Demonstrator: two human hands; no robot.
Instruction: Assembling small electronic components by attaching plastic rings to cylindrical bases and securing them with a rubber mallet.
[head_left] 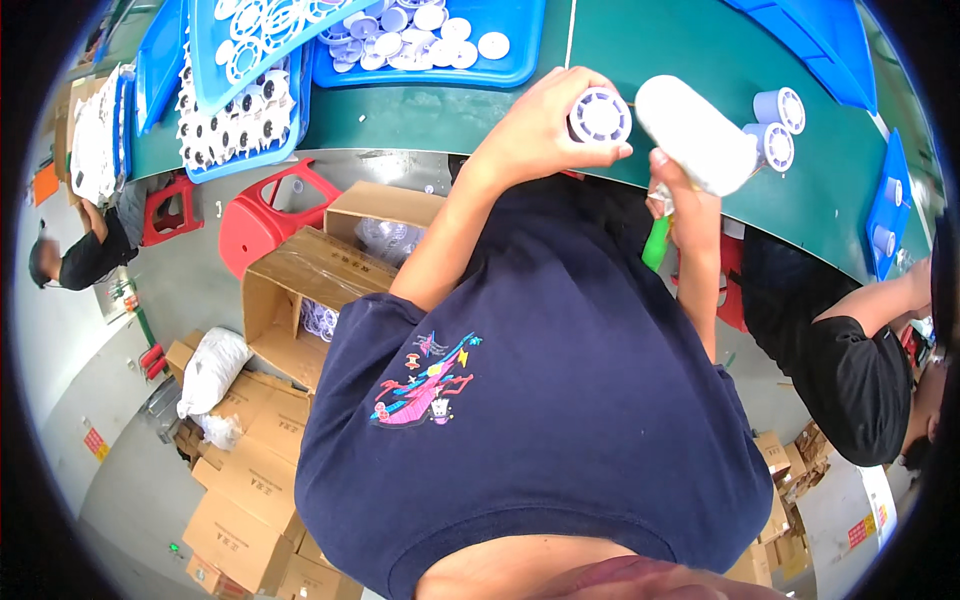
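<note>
My left hand point(545, 130) is closed around a pale lavender plastic cylinder point(601, 116), its slotted round end facing up toward me. Beside it, my right hand point(685, 205) grips a mallet-like tool point(697, 135) with a thick white rounded head. A green handle point(656, 243) shows below that hand. The white head is just right of the cylinder, apart from it by a narrow gap. Two similar cylinders, an upper one point(780, 110) and a lower one point(772, 146), lie on their sides on the green table point(660, 40), to the right of the tool.
Blue trays hold round lavender caps point(400, 40), white rings point(262, 40) and white parts with black centres point(240, 120). Another blue tray point(890, 215) is at right. A co-worker point(850, 340) sits at my right. Red stools point(265, 220) and cardboard boxes point(300, 265) stand at left.
</note>
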